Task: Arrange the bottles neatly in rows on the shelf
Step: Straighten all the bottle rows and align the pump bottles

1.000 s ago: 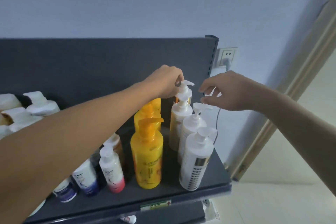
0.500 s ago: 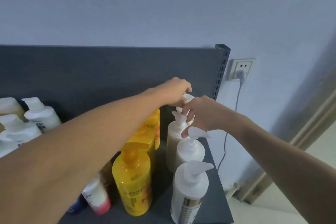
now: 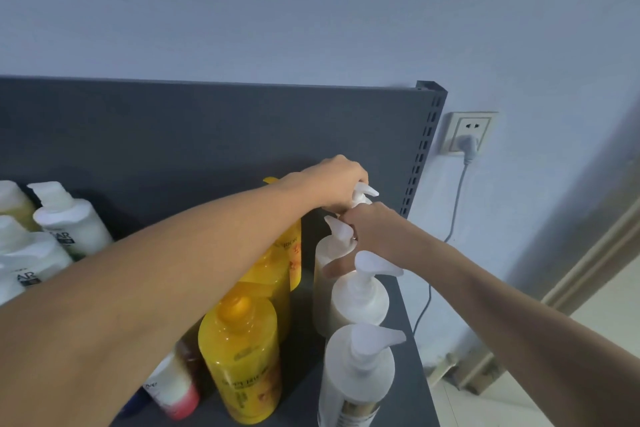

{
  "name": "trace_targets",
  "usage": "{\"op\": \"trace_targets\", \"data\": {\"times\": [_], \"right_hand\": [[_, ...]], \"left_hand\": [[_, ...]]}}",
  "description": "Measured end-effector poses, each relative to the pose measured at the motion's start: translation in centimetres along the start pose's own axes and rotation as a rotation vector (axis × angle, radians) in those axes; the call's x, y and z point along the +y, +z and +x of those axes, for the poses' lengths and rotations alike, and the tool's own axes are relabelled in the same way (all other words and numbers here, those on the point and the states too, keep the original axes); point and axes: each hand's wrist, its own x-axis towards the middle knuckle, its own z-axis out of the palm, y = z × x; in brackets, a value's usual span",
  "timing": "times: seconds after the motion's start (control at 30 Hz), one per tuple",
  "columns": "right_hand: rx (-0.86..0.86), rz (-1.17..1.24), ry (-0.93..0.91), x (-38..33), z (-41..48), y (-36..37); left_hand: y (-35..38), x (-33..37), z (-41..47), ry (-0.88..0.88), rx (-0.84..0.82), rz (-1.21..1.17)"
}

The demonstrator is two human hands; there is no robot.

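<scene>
On the dark grey shelf (image 3: 410,329), a row of white pump bottles runs front to back at the right end. My left hand (image 3: 337,184) is closed over the pump head of the rearmost white pump bottle (image 3: 364,193). My right hand (image 3: 374,229) grips the neck of the second white pump bottle (image 3: 334,253), just in front of it. Two more white pump bottles stand nearer, one (image 3: 360,295) behind the other (image 3: 358,371). To their left runs a row of yellow bottles (image 3: 242,354), partly hidden by my left forearm.
Small bottles, including a white and pink one (image 3: 175,392), sit at the shelf's front under my left arm. Several white bottles (image 3: 69,218) stand at the far left. The dark back panel (image 3: 207,135) rises behind. A wall socket (image 3: 469,133) with a cable is right of the shelf.
My right hand has come in from the right and closed on the second bottle's neck. My left hand stays on the rearmost pump. The camera has moved closer and lower.
</scene>
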Motion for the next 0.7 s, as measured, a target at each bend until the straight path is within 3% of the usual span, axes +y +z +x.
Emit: {"op": "trace_targets", "data": {"times": [0.2, 0.7], "right_hand": [[-0.015, 0.001, 0.003, 0.2, 0.0, -0.8], [0.164, -0.013, 0.115, -0.4, -0.2, -0.4]], "left_hand": [[-0.1, 0.1, 0.0, -0.03, -0.009, -0.044], [-0.3, -0.1, -0.2, -0.058, 0.059, -0.049]]}}
